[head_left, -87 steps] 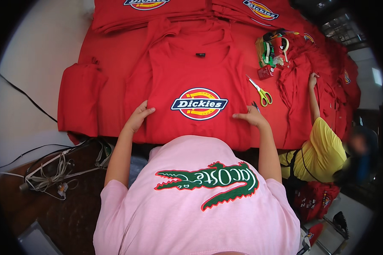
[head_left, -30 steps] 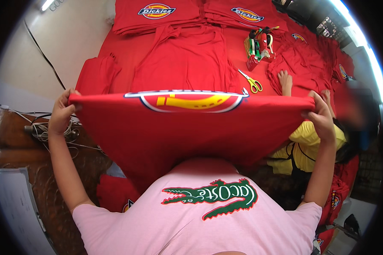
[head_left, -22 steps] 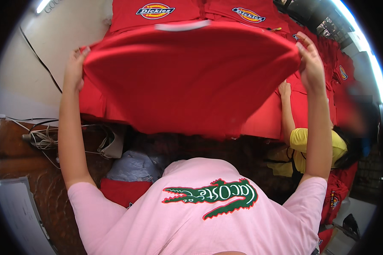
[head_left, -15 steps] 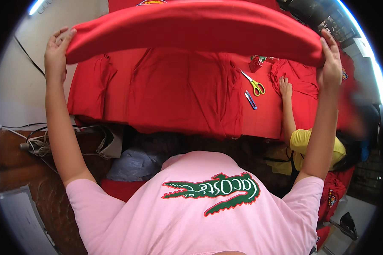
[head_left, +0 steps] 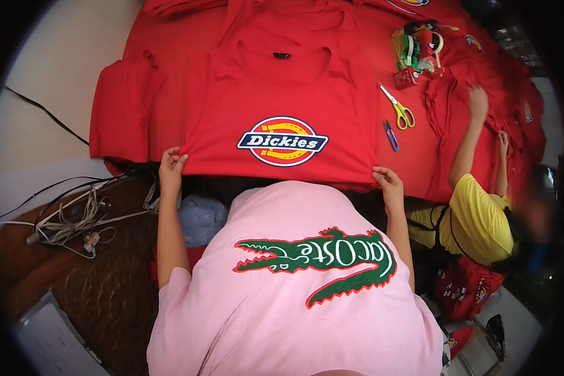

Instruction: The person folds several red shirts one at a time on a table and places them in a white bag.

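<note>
A red T-shirt [head_left: 213, 141] lies on the table with its round neckline away from me and a coloured chest print [head_left: 282, 141] facing up. My left hand [head_left: 171, 168] pinches its near left corner at the table's edge. On the opposite side, my right hand [head_left: 388, 182] pinches the near right corner. The near edge looks stretched fairly straight between both hands. To the right lie yellow-handled scissors [head_left: 406, 117] and small blue thread snips [head_left: 391, 135].
Red garments [head_left: 122, 109] lie at left. Beyond the scissors stand a small red box [head_left: 405, 78] and tape rolls [head_left: 411, 50]. At right, a person in a yellow top [head_left: 479, 219] handles red cloth. Tangled cables [head_left: 75, 222] hang at lower left.
Both hands came down from high above the table toward its near edge, bringing the red shirt down flat. Its print now shows. The other person's arms also shifted.
</note>
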`<state>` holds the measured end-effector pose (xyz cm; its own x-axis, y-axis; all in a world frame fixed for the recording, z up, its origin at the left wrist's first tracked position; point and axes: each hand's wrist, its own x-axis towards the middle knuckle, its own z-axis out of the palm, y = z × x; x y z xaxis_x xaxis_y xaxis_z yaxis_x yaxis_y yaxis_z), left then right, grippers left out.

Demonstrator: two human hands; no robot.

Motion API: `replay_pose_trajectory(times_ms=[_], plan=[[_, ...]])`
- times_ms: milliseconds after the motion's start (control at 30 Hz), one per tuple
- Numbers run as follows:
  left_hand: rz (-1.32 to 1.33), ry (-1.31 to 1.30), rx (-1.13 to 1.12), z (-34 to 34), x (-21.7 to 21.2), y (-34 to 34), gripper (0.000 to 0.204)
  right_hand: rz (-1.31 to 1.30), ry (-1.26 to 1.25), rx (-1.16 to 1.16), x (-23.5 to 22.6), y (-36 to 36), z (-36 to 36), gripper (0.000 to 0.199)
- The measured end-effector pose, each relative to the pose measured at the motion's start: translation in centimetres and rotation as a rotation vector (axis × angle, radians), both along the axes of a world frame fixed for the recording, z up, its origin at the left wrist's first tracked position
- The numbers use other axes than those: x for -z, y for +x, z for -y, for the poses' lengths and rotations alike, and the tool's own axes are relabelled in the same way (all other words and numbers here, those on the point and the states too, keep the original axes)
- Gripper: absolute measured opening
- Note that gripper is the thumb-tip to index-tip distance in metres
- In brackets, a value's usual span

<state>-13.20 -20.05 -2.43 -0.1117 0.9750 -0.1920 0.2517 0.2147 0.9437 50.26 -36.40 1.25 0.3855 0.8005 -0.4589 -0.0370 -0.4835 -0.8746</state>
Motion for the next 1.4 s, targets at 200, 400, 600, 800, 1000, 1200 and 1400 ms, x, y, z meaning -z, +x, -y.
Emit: replay_pose_trajectory(times_ms=[200, 400, 600, 800, 1000, 1200, 1400], plan=[[-0.842, 0.379, 0.067, -1.9, -3.5, 4.2, 0.034, 0.679, 0.165, -0.026, -0.7, 0.5, -4.5, 0.013], [-0.816, 0.51, 0.629, -5.2, -3.4, 16.4, 0.048, 0.953, 0.455, -0.382, -2.4, -10.9, -14.7, 0.044], [-1.015, 0.543, 0.536, -13.8, -1.3, 19.8, 0.073, 1.268, 0.389, -0.557, 2.3, -11.8, -21.8, 0.062], [-1.166, 0.627, 0.44, -23.2, -0.5, 17.7, 0.069, 1.507, 0.382, -0.541, 2.4, -6.8, -30.3, 0.06], [-1.174, 0.628, 0.399, -25.7, -0.3, 18.5, 0.064, 1.562, 0.4, -0.5, 2.5, -4.4, -35.3, 0.055], [-1.198, 0.571, 0.381, -24.9, -0.3, 18.8, 0.066, 1.544, 0.365, -0.413, 2.9, -5.2, -35.2, 0.064], [-0.905, 0.455, 0.534, -13.6, -1.4, 21.6, 0.075, 1.265, 0.427, -0.594, 1.3, -14.2, -25.7, 0.072]])
